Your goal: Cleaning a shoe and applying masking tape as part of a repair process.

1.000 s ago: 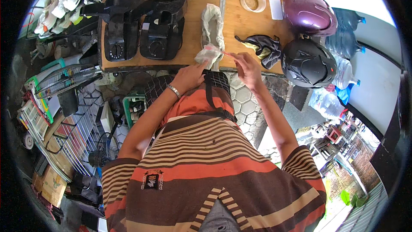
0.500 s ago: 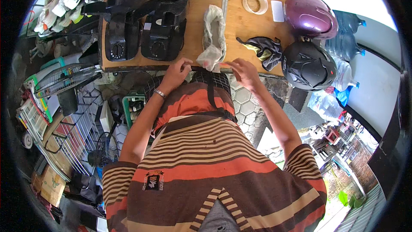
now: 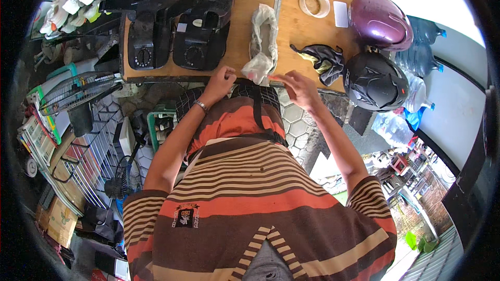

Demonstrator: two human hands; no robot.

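A crumpled whitish plastic bag (image 3: 263, 41) lies lengthwise on the wooden table (image 3: 289, 28), its bunched near end at the front edge with a bit of pink on it. Just left of that end is my left hand (image 3: 220, 84), fingers curled closed; whatever they hold is too small to make out. To the bag's right my right hand (image 3: 298, 89) has bent fingers at what looks like a thin pink strip (image 3: 276, 77), too small to tell clearly. A black-and-yellow cloth item (image 3: 325, 65) lies beyond that hand.
Black appliances with dials (image 3: 198, 41) fill the table's left. A white tub (image 3: 314, 3), white card (image 3: 340, 14), purple helmet (image 3: 379, 18) and black helmet (image 3: 375, 80) sit right, beside water jugs (image 3: 419, 93). A fan (image 3: 78, 91) and wire racks (image 3: 91, 156) stand left.
My left hand has drawn left, away from the bag's near end, its fingers curling. My right hand has shifted slightly right and down. The table appears slightly shifted rightward in the view.
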